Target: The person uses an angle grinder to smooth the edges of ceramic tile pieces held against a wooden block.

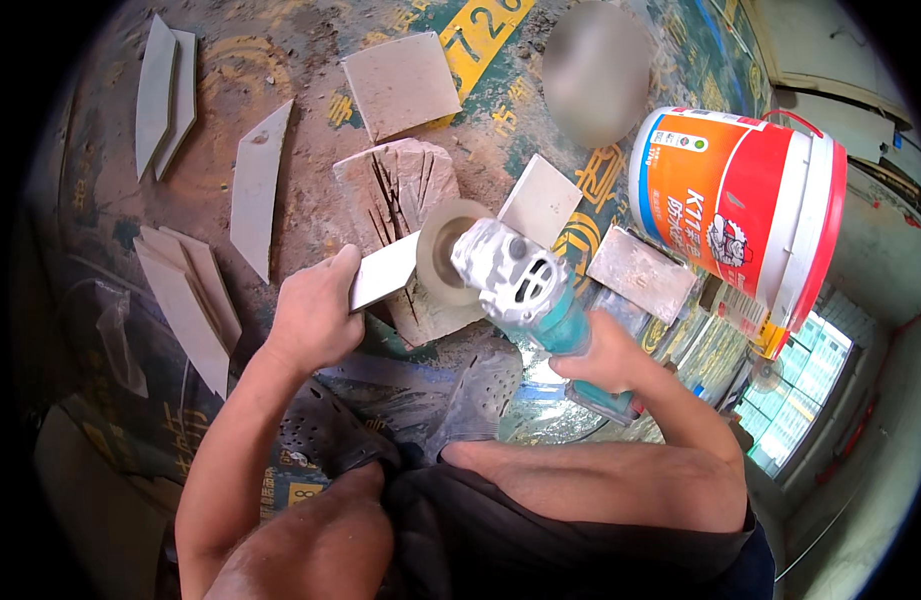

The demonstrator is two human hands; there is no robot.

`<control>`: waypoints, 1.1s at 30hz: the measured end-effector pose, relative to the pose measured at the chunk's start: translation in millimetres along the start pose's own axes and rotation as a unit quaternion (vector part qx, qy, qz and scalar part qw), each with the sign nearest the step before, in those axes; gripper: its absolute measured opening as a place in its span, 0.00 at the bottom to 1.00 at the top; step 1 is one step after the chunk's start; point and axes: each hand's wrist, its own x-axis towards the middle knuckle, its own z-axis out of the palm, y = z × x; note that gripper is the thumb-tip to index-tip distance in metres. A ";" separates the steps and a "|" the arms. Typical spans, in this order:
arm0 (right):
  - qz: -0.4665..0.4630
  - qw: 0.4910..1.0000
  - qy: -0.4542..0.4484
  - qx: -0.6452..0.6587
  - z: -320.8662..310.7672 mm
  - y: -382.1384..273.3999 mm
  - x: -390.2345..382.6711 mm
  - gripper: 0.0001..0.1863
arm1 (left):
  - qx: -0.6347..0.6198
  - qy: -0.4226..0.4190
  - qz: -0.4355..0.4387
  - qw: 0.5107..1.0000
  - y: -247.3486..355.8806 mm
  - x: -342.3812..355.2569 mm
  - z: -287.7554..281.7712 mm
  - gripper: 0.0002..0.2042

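My left hand [315,310] is closed round one end of a small pale tile piece [384,274], its other end pointing toward the grinder. My right hand [608,355] grips the teal handle of a cordless angle grinder [520,275] with a white-and-grey patterned head. The grinder's round disc [436,250] looks smeared and meets the right edge of the tile piece; whether it cuts in, I cannot tell. Beneath both lies a pale slab [405,180] with dark cut grooves, partly covered by the tile piece and the disc.
Cut tile strips [262,185] lie at left, some stacked [185,295]. Beyond the slab is a squarish tile [400,85]; to its right are a smaller tile [542,200] and a dusty block [640,272]. An orange-white bucket [730,210] stands right. My shoes [475,400] are close below.
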 end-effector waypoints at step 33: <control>-0.027 0.999 -0.031 -0.032 4.0 -10.0 -7.6 0.16 | 0.026 -0.038 -0.028 0.999 10.4 3.9 -13.4 0.12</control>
